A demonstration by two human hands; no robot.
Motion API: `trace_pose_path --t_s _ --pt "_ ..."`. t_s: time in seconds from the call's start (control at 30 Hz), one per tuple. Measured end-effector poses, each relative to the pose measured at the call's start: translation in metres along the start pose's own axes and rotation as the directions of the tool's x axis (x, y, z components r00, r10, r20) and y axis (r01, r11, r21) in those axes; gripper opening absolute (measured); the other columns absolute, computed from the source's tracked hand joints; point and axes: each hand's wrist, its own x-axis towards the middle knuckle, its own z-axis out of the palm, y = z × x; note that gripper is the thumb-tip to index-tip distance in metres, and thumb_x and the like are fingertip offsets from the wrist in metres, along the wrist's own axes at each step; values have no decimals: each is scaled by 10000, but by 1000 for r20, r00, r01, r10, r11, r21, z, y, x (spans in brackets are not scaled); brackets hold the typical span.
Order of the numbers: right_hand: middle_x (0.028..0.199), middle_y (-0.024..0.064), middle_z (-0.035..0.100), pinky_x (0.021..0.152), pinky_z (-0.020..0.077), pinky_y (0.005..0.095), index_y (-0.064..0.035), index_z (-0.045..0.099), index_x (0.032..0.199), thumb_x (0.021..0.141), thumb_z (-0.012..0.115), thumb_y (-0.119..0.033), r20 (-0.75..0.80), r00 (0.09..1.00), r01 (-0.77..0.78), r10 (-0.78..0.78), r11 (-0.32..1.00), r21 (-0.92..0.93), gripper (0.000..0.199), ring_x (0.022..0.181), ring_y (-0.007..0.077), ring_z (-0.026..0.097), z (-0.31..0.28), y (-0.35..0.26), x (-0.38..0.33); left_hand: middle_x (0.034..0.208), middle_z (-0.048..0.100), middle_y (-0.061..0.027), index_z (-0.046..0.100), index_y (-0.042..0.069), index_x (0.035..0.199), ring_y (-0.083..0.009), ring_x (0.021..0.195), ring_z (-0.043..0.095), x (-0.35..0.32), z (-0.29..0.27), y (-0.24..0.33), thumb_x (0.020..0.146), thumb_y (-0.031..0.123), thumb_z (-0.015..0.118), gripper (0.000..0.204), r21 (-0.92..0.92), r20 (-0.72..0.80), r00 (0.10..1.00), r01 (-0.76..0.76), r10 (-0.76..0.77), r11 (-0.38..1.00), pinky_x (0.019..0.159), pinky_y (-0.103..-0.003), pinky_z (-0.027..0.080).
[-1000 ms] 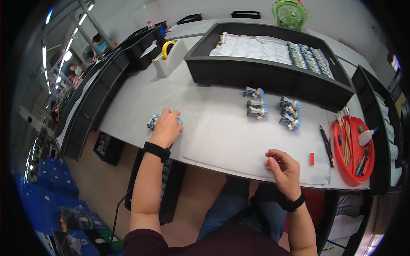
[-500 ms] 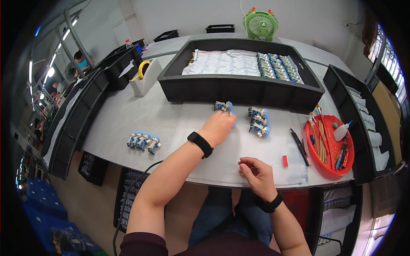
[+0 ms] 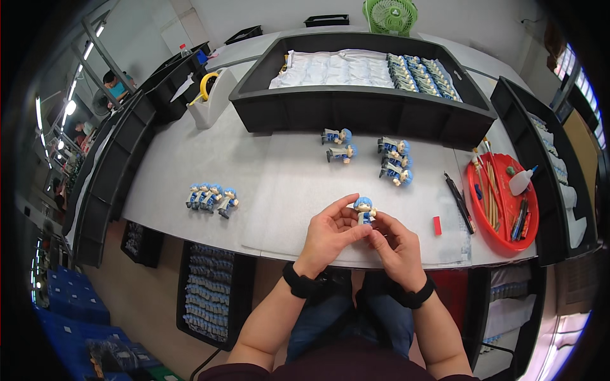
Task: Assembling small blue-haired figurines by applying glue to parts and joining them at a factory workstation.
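Observation:
Near the front of the table I hold a small blue-haired figurine (image 3: 364, 209) upright, its face toward me. My left hand (image 3: 329, 233) is closed round its left side, thumb at its base. From the other side my right hand (image 3: 398, 251) grips it too, fingers curled and thumb tip near its base. Farther off, two like figurines lie on their sides, an upper figurine (image 3: 336, 136) and a lower figurine (image 3: 342, 153). To their right is a tight cluster of figurines (image 3: 394, 161). Several more figurines (image 3: 211, 199) lie in a row at the left.
A large black tray (image 3: 362, 114) at the back holds white padding and rows of figurines. At right are a red basket (image 3: 535, 222) of brushes and pens, a black pen-like tool (image 3: 459, 202) and a red block (image 3: 437, 225). A tape dispenser (image 3: 213, 105) stands back left.
My left hand has come back from the far figurines toward me, bringing one figurine. My right hand has moved up to it and now grips it as well. The view has shifted slightly.

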Motion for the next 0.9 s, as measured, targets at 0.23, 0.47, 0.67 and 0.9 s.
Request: trace_pose_path --t_s 0.23,0.47,0.67,0.9 --pt "910 109 608 709 466 238 62 496 1108 825 573 -70 -1 1000 -16 16 1000 -17 322 803 135 584 1 -1 -2 1010 554 -106 389 -38 1234 -129 875 548 -3 -4 -5 720 -40 665 584 -38 16 999 -36 36 999 784 -245 468" --pt "908 102 609 709 462 239 50 500 1108 824 573 -62 1 1000 -16 17 999 -43 314 801 131 581 1 -3 -2 991 546 -94 389 -38 1232 -113 833 536 -5 -3 -8 713 -56 664 588 -90 8 997 -77 78 993 753 -230 470" --pt "903 94 607 706 458 232 49 499 1110 830 566 -58 -5 1000 -8 8 1000 -20 307 796 120 574 2 -3 -2 979 542 -92 384 -40 1234 -106 818 528 -5 -3 -7 709 -62 664 595 -71 2 997 -79 79 994 735 -223 469" --pt "939 104 605 722 457 239 47 496 1118 834 564 -64 12 1000 23 -22 998 -50 312 810 129 574 1 -1 -2 1016 536 -101 362 -41 1248 -118 853 539 -5 -3 -7 708 -49 672 622 -72 21 997 -73 75 995 756 -228 473"
